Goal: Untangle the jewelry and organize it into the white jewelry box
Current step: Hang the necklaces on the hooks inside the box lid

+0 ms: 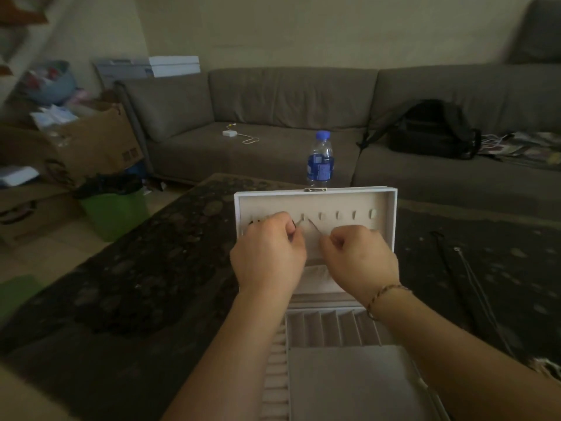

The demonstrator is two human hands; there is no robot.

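Observation:
The white jewelry box (391, 208) stands open on the dark patterned rug, its lid upright with a row of small hooks inside. A thin chain (314, 227) is draped over one hook near the lid's middle, its two ends running down left and right. My left hand (268, 253) pinches the left end and my right hand (359, 258) pinches the right end, both held in front of the lid. The box base (334, 326) below my wrists shows ribbed slots and a flat padded panel. More necklaces (473, 284) lie stretched on the rug to the right.
A water bottle (321, 159) with a blue cap stands just behind the lid. A grey corner sofa (273, 117) holds a charger and a black backpack (431, 130). Cardboard boxes (91, 141) and a green bin (115, 214) crowd the left.

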